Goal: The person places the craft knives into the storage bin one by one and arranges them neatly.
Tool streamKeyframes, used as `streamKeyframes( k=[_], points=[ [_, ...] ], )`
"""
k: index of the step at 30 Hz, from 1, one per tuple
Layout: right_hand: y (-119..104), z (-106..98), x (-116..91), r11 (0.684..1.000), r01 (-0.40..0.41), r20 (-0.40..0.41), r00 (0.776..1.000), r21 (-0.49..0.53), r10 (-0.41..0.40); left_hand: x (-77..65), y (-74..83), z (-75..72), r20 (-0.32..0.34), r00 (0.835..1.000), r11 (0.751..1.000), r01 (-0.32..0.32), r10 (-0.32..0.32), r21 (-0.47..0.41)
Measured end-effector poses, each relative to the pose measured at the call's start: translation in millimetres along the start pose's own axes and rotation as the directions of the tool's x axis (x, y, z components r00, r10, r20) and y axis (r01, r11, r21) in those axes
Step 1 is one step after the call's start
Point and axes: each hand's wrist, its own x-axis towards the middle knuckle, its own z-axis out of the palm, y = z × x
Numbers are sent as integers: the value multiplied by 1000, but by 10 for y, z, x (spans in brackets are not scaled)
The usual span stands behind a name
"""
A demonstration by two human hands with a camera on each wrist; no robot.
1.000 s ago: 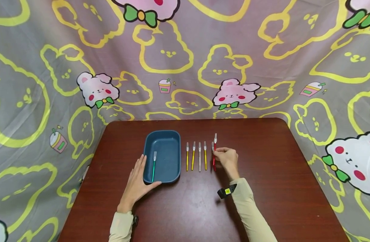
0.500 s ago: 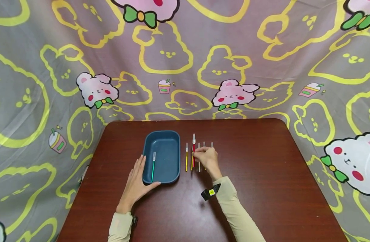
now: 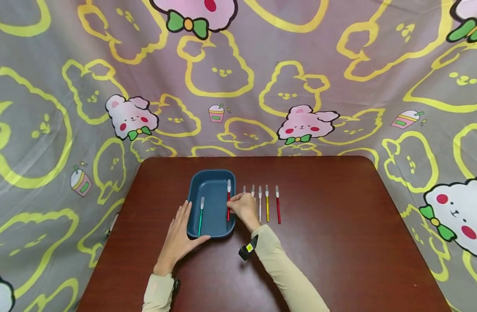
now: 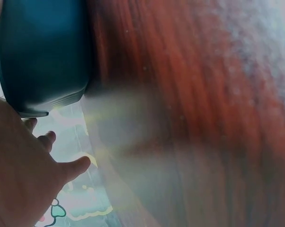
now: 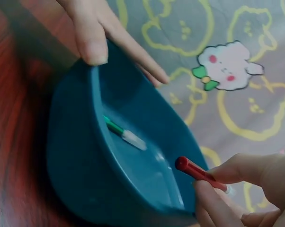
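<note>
My right hand (image 3: 246, 210) pinches a red craft knife (image 3: 228, 197) with a clear cap, held upright in the head view over the right side of a blue tray (image 3: 215, 188). In the right wrist view, thumb and fingertips grip the red handle near the tray's rim. Inside the tray lies a green craft knife (image 3: 201, 216), its clear cap pointing away. My left hand (image 3: 177, 236) rests against the tray's left side and near corner with fingers straight; its thumb (image 5: 96, 53) touches the rim.
Right of the tray several capped craft knives lie in a row: a white one (image 3: 260, 203), a yellow one (image 3: 267, 208) and a red one (image 3: 278, 206) show best. My right hand partly covers others. A patterned curtain (image 3: 230, 65) surrounds the brown table (image 3: 332, 242).
My right hand has carried the red craft knife leftward from the right end of the row, across the other knives, to over the tray. My left hand has stayed at the tray.
</note>
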Motion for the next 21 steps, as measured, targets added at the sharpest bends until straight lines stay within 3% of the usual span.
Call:
streamKeyframes(
  k=[9,14,21],
  points=[
    [-168,386,-14,990,38,-6,999,-133,-39,-4,-30,-43,-3,1000,1000,15,-15,-6],
    [-112,545,10,974,76,-7,997,-212,-79,22,-22,-34,-6,1000,1000,9,-9,-3],
    [71,716,69,958,147,-41,986,-248,-162,58,-10,-21,3,1000,1000,-1,1,-6]
  ],
)
